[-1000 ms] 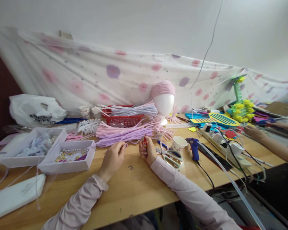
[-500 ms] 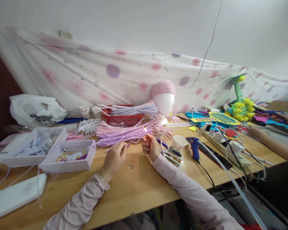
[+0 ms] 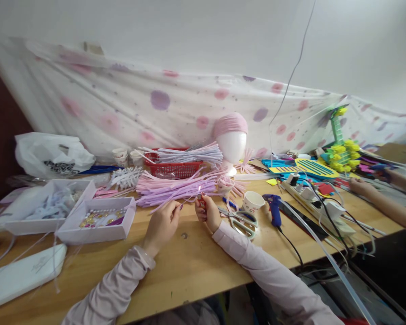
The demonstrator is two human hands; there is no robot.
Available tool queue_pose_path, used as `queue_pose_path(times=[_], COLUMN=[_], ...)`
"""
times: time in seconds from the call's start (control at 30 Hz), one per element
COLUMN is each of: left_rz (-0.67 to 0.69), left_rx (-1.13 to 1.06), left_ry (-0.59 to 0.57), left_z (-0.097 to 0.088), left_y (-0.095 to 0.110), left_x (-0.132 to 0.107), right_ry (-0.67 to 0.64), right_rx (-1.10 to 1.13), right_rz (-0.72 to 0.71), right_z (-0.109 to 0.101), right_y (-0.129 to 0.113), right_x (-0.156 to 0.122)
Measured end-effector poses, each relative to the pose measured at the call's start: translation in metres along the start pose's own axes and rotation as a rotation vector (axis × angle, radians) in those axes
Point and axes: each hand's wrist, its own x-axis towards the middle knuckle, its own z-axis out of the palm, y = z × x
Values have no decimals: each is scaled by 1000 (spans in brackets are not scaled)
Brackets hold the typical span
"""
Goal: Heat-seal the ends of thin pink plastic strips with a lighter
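Observation:
My right hand (image 3: 208, 212) is closed around a red lighter (image 3: 202, 201), upright, with a small flame at its top. My left hand (image 3: 162, 225) is closed in a pinch on a thin lilac ribbon (image 3: 187, 201), whose free end points at the lighter. The two hands are a short way apart over the wooden table (image 3: 182, 280). Just beyond them lies a bundle of pink and lilac fuzzy stems (image 3: 176, 187). Scissors (image 3: 242, 222) lie beside my right hand, with a paper cup (image 3: 253, 201) behind them.
Left are white boxes of beads and trims (image 3: 98, 232) and a white slab-like object (image 3: 27, 275). A red basket (image 3: 176, 169) and foam head (image 3: 230, 144) stand behind. Right are a blue glue gun (image 3: 274, 210), a power strip (image 3: 314, 210) with cables, and another person's hands (image 3: 362, 187).
My right hand has moved slightly left and down with the lit lighter, closer to the ribbon. My left hand has hardly moved. The other person's hands have shifted.

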Motion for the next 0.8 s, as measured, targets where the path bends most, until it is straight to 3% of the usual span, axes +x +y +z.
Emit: queue_pose_path(times=[0.17,0.5,0.8], left_rz=[6,13,5], left_rx=[-3,29,51], left_ry=[1,74,75], left_z=[0,0,0], left_y=[0,-1,1], left_x=[0,0,-1], right_ry=[-17,55,45], right_rx=[-50,95,46], right_rz=[-34,-58,-48], right_z=[2,-3,-5], right_y=[3,-21,-20], right_x=[0,-3,-2])
